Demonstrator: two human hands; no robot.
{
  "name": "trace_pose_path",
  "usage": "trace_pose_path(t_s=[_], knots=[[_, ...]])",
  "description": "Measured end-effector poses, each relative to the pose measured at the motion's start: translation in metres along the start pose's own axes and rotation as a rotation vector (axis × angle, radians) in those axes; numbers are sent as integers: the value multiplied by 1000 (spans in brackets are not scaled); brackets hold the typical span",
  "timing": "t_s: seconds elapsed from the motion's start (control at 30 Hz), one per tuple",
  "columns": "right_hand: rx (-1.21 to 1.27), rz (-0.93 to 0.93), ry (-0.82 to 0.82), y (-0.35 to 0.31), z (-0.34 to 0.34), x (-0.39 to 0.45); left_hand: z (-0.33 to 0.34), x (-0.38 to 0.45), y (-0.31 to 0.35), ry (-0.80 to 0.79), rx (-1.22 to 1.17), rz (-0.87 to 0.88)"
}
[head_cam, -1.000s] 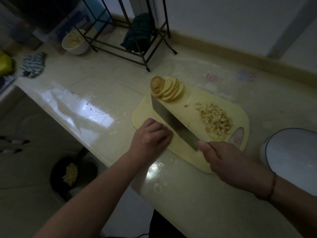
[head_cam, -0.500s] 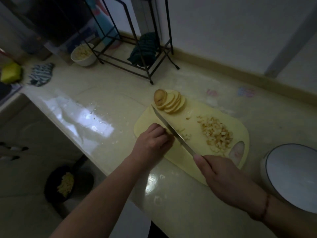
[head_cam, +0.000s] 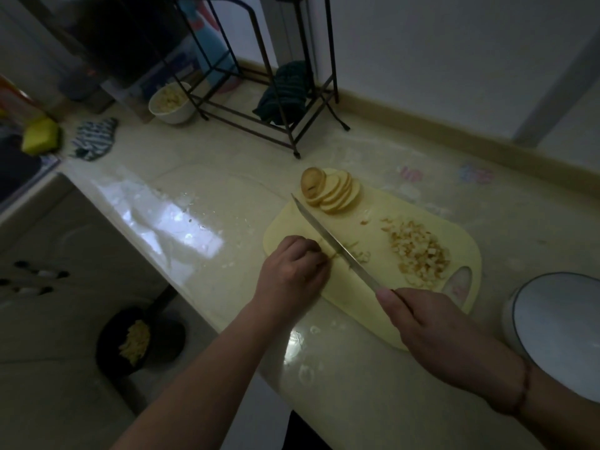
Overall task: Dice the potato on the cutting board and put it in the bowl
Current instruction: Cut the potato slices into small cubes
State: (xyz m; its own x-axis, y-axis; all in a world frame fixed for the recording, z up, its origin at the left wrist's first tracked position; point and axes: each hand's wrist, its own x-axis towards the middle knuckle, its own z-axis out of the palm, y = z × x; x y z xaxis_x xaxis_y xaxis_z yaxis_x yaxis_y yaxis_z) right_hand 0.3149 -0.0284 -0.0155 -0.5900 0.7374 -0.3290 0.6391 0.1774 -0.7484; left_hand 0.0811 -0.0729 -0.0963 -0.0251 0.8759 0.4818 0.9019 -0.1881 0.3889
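- Dim kitchen; pale glossy countertop (head_cam: 201,203) runs along a white wall.
- Yellow cutting board (head_cam: 383,306) lies flat on the counter in front of me.
- My left hand (head_cam: 292,274) sits at the board's near-left edge, fingers curled down over potato strips (head_cam: 354,251); what the fingertips pinch is hidden under the knuckles.
- My right hand (head_cam: 435,329) is wrapped tight around the knife's handle, thumb laid along it.
- Knife (head_cam: 331,241): blade runs diagonally up-left across the board, just beside my left knuckles, over the strips.
- Potato slices (head_cam: 331,193): a fanned row at the board's far end, skin-covered end piece on the left.
- Diced potato (head_cam: 418,251): a heap on the board's right side, near the handle hole.
- Empty white bowl (head_cam: 558,329) with dark rim stands on the counter, just right of the board.
- Second bowl (head_cam: 170,105) holding pale pieces stands far left, beside a black wire rack (head_cam: 276,102) draped with a dark cloth.
- Striped cloth (head_cam: 94,138) and yellow sponge (head_cam: 40,136) lie at the far-left end.
- Dark bin (head_cam: 139,342) with yellowish scraps stands on the floor below.
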Motion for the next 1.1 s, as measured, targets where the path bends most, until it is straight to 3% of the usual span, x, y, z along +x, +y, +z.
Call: trace_pose_path(t_s=[0.37,1.1], knots=[[-16,-3,-32,3,1,1,-8,9,9,-8,104,16],[-80,-4,-55,-5,13,7,-4,9,-1,-46,-51,17]])
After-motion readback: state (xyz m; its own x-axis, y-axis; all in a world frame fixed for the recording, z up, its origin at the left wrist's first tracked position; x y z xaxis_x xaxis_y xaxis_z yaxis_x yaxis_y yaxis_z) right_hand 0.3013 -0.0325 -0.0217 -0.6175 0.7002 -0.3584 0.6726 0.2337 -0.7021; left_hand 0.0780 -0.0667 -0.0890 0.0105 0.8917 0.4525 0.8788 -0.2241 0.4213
